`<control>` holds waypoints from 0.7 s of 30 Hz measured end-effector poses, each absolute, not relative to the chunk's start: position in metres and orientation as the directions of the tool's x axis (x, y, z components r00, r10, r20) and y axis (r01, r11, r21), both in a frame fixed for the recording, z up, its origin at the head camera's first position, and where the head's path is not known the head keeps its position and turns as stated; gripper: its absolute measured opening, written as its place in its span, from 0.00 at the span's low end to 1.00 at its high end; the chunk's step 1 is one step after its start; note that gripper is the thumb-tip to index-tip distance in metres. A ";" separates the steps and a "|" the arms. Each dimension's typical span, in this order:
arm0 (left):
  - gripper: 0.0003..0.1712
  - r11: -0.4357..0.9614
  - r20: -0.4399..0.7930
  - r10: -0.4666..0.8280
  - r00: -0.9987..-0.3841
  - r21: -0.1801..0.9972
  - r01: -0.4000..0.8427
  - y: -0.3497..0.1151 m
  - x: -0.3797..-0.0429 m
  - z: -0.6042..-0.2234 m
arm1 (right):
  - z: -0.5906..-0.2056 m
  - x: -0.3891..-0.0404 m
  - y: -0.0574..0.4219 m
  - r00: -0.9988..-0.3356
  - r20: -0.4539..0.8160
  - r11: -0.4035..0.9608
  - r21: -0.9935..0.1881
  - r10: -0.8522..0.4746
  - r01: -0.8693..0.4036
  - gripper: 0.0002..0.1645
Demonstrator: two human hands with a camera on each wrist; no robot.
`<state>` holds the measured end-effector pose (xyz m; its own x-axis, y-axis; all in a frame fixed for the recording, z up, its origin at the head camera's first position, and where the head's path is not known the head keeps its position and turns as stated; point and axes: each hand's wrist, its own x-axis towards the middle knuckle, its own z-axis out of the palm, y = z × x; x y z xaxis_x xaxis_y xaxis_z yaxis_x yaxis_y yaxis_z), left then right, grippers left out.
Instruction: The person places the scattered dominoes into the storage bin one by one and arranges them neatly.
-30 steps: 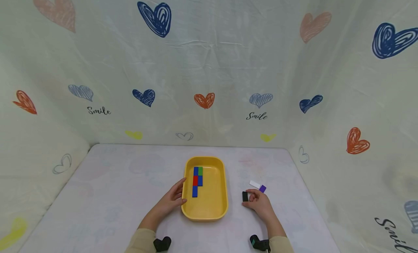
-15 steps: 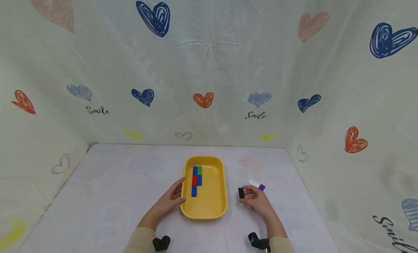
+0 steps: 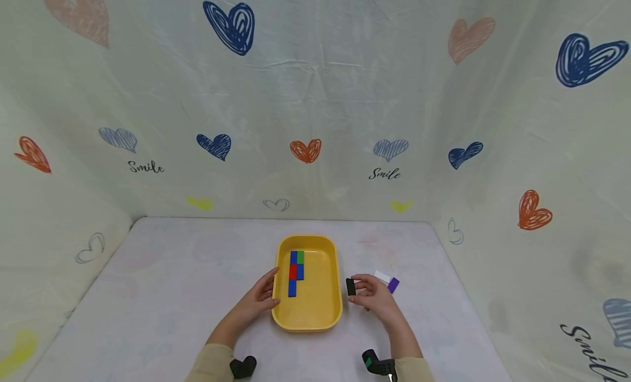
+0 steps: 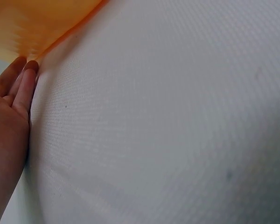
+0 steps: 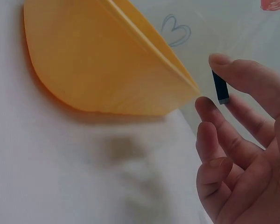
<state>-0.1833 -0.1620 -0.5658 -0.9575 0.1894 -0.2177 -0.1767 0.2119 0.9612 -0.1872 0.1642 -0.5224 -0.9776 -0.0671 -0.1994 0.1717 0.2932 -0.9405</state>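
A yellow tray (image 3: 322, 294) lies on the table, and several blue, red and green blocks (image 3: 293, 272) stand side by side along the left part of its floor. My left hand (image 3: 257, 295) rests against the tray's left side, fingertips and thumb at its edge; in the left wrist view the fingers (image 4: 24, 88) stretch to the outer wall. Just off the tray's right side, my right hand (image 3: 373, 294) pinches a small black block (image 3: 351, 286) between thumb and fingers. The right wrist view shows that block (image 5: 220, 87) raised above the table, beside the tray's wall (image 5: 93, 60).
A white block (image 3: 382, 275) and a purple block (image 3: 393, 285) lie on the table behind my right hand, the white one partly hidden. A pale cloth wall (image 3: 315, 97) printed with hearts rises at the table's back and sides.
My right hand has moved left toward the tray with the black block, which it has picked up from the table. The left hand has stayed at the tray's side.
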 end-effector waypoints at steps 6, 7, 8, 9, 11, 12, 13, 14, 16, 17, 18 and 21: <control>0.47 0.189 -0.216 0.197 -0.956 0.965 -0.179 -0.162 -0.184 -0.566 | -0.522 -0.190 0.153 -0.978 -0.180 0.257 -0.955 -0.107 0.148 0.32; 0.47 0.184 -0.210 0.202 -0.956 0.967 -0.174 -0.162 -0.184 -0.567 | -0.521 -0.190 0.151 -0.978 -0.175 0.246 -0.959 -0.116 0.143 0.32; 0.46 0.179 -0.205 0.206 -0.957 0.969 -0.169 -0.162 -0.184 -0.567 | -0.520 -0.190 0.148 -0.977 -0.171 0.231 -0.963 -0.127 0.139 0.32; 0.46 0.176 -0.204 0.207 -0.957 0.970 -0.168 -0.162 -0.184 -0.567 | -0.519 -0.190 0.145 -0.976 -0.169 0.212 -0.968 -0.139 0.137 0.32; 0.46 0.170 -0.198 0.212 -0.957 0.972 -0.164 -0.163 -0.184 -0.567 | -0.518 -0.191 0.140 -0.973 -0.169 0.181 -0.973 -0.156 0.140 0.32; 0.47 0.172 -0.201 0.213 -0.956 0.971 -0.166 -0.163 -0.185 -0.568 | -0.517 -0.191 0.137 -0.971 -0.173 0.166 -0.975 -0.163 0.146 0.32; 0.47 0.177 -0.199 0.214 -0.956 0.971 -0.163 -0.163 -0.185 -0.568 | -0.517 -0.192 0.134 -0.970 -0.179 0.151 -0.976 -0.166 0.154 0.33; 0.47 0.178 -0.202 0.213 -0.956 0.970 -0.166 -0.163 -0.185 -0.568 | -0.516 -0.192 0.132 -0.968 -0.183 0.141 -0.977 -0.169 0.160 0.33; 0.47 0.178 -0.204 0.215 -0.955 0.970 -0.166 -0.163 -0.185 -0.568 | -0.516 -0.194 0.126 -0.967 -0.190 0.135 -0.976 -0.170 0.168 0.33; 0.47 0.182 -0.205 0.214 -0.955 0.969 -0.167 -0.163 -0.185 -0.569 | -0.516 -0.194 0.123 -0.967 -0.189 0.134 -0.977 -0.174 0.167 0.33; 0.47 0.182 -0.207 0.214 -0.955 0.969 -0.169 -0.163 -0.185 -0.569 | -0.516 -0.195 0.120 -0.965 -0.193 0.131 -0.976 -0.177 0.172 0.34; 0.47 0.174 -0.201 0.220 -0.955 0.971 -0.164 -0.164 -0.185 -0.568 | -0.516 -0.197 0.111 -0.961 -0.197 0.136 -0.976 -0.194 0.172 0.34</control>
